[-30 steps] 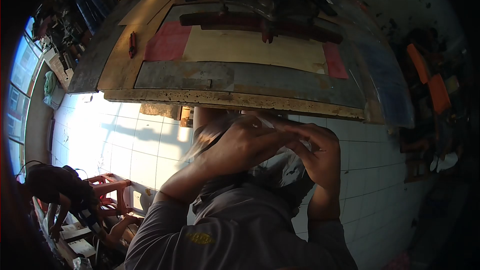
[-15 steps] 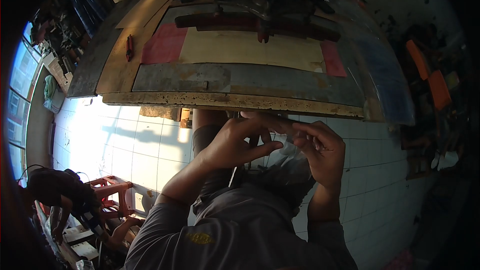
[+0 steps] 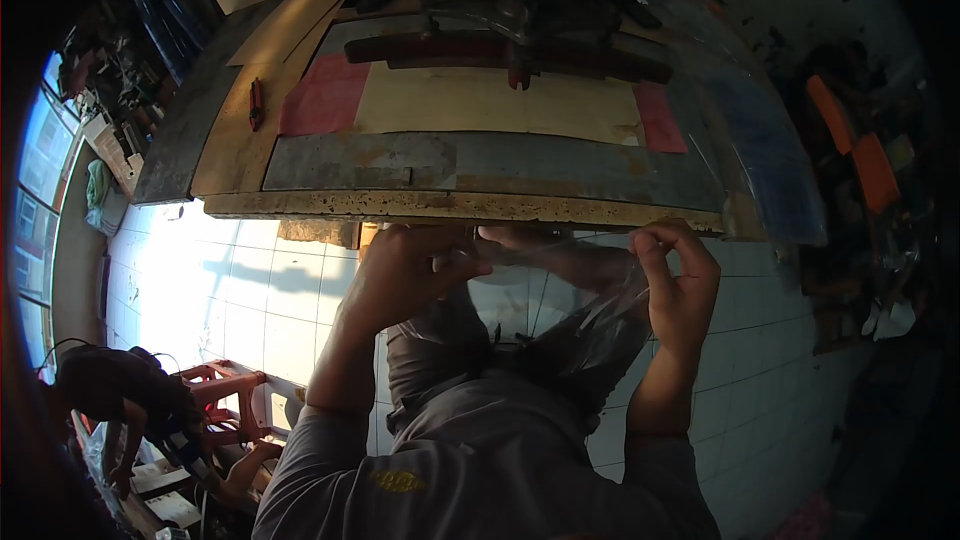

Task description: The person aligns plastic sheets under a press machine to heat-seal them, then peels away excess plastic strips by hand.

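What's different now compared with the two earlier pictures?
The hands have moved apart: the left hand to the left, the right hand to the right, with clear plastic now spread between them. No new grip or release can be made out. The red cutter and yellow sheet stayed on the table.
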`<act>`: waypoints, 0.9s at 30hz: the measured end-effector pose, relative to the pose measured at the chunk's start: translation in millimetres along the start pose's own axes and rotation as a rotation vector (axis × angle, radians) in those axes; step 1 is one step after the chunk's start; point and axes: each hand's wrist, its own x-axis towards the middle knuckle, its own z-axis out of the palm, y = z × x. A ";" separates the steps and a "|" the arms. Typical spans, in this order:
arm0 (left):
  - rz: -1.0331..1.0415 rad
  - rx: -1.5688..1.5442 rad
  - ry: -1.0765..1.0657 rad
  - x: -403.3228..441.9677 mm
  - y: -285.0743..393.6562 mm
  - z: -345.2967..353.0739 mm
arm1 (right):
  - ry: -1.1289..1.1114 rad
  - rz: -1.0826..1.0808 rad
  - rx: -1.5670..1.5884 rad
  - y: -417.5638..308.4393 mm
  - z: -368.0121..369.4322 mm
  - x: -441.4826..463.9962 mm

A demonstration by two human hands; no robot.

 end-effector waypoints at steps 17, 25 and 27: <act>0.009 -0.164 0.140 44.0 -30.0 -64.9 | 0.141 0.129 0.160 62.3 -0.7 62.7; -0.144 -0.309 0.172 53.3 -42.9 -52.7 | 0.087 0.144 0.020 82.7 10.8 83.6; -0.153 -0.280 0.167 52.8 -39.7 -54.6 | 0.067 0.136 -0.003 83.4 9.8 83.9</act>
